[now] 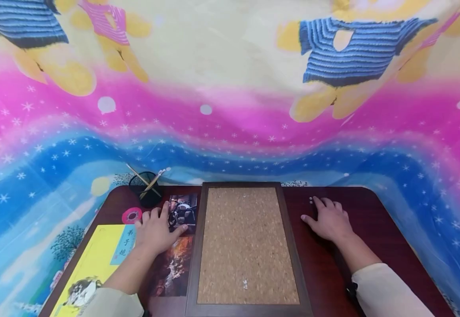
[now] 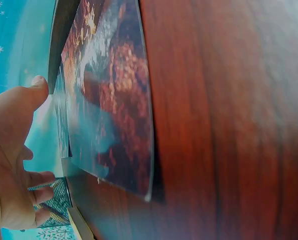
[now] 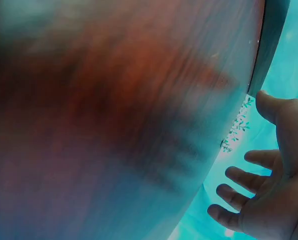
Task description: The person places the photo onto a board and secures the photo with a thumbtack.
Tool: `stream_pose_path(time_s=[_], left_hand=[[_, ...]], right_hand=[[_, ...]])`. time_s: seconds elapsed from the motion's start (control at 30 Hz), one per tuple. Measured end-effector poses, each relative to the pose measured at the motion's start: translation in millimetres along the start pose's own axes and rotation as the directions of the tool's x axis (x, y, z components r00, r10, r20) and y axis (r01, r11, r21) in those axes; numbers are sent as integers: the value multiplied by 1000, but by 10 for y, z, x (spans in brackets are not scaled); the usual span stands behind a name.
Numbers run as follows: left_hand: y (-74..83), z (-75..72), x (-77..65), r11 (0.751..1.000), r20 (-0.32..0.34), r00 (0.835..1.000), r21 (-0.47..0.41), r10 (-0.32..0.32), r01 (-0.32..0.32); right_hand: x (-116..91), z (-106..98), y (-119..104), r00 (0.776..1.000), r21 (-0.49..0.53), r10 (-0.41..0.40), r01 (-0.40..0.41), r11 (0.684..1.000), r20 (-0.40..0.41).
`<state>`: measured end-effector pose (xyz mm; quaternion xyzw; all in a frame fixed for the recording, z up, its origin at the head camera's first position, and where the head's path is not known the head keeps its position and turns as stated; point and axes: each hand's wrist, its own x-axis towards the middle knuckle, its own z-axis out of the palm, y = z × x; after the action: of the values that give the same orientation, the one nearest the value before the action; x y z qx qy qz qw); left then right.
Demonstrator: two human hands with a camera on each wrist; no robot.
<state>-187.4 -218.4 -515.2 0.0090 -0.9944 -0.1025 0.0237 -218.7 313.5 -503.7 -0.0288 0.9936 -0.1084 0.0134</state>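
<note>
A cork board (image 1: 247, 242) in a brown frame lies on the dark red desk, between both hands. My left hand (image 1: 152, 231), fingers spread, hovers or rests by the motorcycle photo (image 1: 188, 209); contact is unclear. A fiery-coloured photo (image 1: 174, 268) lies nearer the front; its surface (image 2: 114, 100) fills much of the left wrist view. To the board's right, my right hand (image 1: 330, 220) holds nothing, its fingers extended. Small clear pieces (image 1: 310, 200) lie by its index finger. A small clear item (image 1: 245, 284) sits low on the cork, another (image 1: 244, 196) near its top.
A black mesh pen holder (image 1: 146, 196) with several sticks stands at the back left. In front of it are a pink ring-shaped roll (image 1: 131, 215) and a yellow book (image 1: 91, 259). Patterned cloth (image 1: 230, 110) hangs behind the desk (image 1: 376, 229) and along its sides.
</note>
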Motion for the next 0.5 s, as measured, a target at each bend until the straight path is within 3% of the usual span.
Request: stream_pose_path(time_s=[0.5], left_hand=[[46,37,115,996,59,996,-64,-64,67]], right_hand=[[229,-3,57,1000,81,21,-19,997,-22]])
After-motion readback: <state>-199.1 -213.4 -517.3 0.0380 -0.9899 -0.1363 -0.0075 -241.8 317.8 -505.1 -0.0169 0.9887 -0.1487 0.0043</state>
